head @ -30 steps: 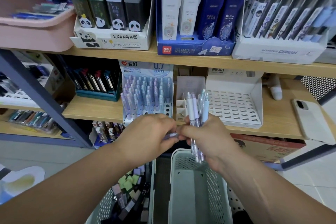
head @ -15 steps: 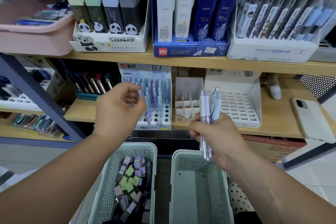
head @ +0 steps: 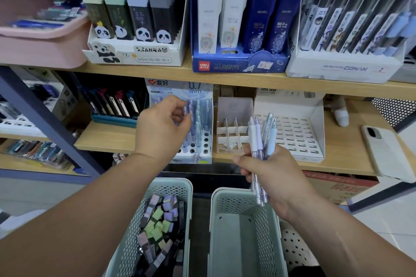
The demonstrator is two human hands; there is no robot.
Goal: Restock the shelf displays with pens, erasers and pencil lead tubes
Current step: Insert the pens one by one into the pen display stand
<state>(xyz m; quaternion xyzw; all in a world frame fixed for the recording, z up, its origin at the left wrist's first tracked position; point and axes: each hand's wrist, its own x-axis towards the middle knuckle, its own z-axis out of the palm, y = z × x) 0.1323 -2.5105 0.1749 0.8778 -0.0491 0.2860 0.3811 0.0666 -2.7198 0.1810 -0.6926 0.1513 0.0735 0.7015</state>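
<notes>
Up by shelf-edge display (head: 203, 141) now, pinching one pen (head: 188, 112) with left hand (head: 161, 129) for slotting, clutching spares (head: 258, 139) with right hand (head: 276, 175).

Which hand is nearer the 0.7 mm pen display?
Left. The left hand is right in front of the display, pinching a pen at its rows. The right hand, gripping a bunch of pens, is off to its right and lower.

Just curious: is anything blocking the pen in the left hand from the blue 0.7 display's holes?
Nothing visible. The left hand holds the pen right at the display; its front holes lie uncovered.
</notes>
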